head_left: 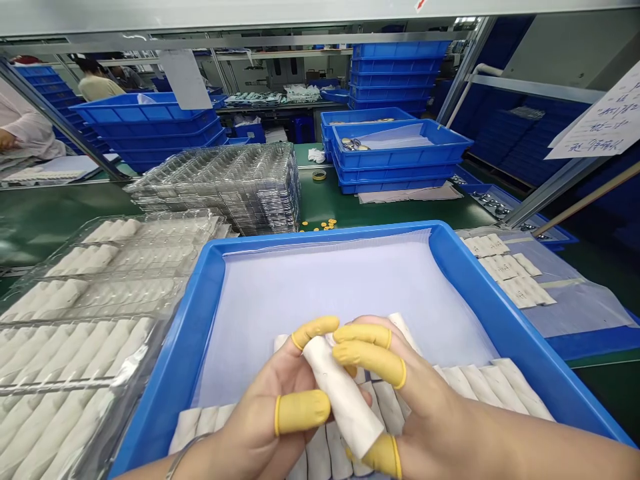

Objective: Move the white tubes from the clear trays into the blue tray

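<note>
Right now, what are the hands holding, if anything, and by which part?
A white roll: left hand along its side and upper end, right hand at its upper and lower ends.

The big blue tray (487, 300) is smooth, slightly shiny plastic. Inside it, the thin sheet (330, 287) looks dull. Above it, the white roll (343, 397) looks soft and matt, like cloth or paper, and the yellow finger covers (303, 411) look like wrinkly rubber. Behind it, the clear tray stack (225, 180) is very shiny plastic.
</note>
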`<state>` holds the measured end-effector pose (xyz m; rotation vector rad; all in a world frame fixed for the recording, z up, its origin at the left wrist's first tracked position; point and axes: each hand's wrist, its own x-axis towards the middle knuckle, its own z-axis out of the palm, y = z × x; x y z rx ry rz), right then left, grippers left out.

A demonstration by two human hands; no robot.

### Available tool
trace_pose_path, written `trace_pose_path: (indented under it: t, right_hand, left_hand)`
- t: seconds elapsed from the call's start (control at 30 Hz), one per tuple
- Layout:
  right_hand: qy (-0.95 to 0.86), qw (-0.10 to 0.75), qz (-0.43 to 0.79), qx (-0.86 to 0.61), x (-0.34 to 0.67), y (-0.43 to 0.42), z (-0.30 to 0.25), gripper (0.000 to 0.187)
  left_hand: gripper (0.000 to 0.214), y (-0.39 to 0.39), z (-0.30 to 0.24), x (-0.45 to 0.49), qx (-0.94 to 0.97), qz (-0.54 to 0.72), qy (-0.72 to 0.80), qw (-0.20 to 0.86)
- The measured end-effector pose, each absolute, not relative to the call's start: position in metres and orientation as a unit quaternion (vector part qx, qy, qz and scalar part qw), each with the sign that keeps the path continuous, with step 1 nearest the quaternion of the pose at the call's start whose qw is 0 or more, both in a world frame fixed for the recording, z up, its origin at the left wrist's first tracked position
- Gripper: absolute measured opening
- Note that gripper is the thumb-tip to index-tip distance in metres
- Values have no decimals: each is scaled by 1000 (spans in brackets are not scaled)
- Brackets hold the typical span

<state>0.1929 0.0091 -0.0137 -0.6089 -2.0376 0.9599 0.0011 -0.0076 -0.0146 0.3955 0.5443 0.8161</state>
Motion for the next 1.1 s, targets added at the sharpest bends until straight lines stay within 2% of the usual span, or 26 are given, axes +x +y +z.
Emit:
trace_pose_path:
  t: [0.13, 0.2, 0.23, 0.43, 0.53, 0.63, 0.8, 0.9, 1.03, 1.1]
  right_hand:
    - [-755, 439, 429, -232, 193, 11, -13, 39]
    - [-719, 438, 469, -267, 193, 11, -11, 22]
    - [-698, 431, 494, -288, 194, 11, -9, 22]
    - [-519, 369, 718, -281, 193, 8, -4, 29]
    - [-488, 348, 757, -261, 192, 9, -2, 28]
    - [-455, 326, 792, -244, 191, 10, -3, 29]
    - [-425, 304, 821, -229, 188, 8, -9, 32]
    - [-454, 296, 807, -235, 187, 7, -9, 36]
    - [-463, 295, 777, -307, 186, 5, -11, 64]
    - [-431, 294, 782, -340, 187, 4, -14, 68]
  left_hand:
    - [27, -5, -12, 5, 194, 388, 263, 861]
    - [25, -5, -13, 8, 213, 374, 279, 859]
    - [28, -5, -15, 8, 222, 366, 292, 855]
    - [64, -12, -40, 2, 390, 362, 305, 790]
    - [79, -21, -47, -3, 492, 427, 333, 682]
    - [85, -27, -47, -4, 565, 484, 342, 574]
    - [93, -25, -43, -1, 610, 514, 274, 538]
    - [82, -22, -42, -1, 580, 531, 295, 543]
    - [49, -19, -43, -1, 531, 538, 360, 546]
    - [42, -18, -46, -1, 522, 541, 379, 539]
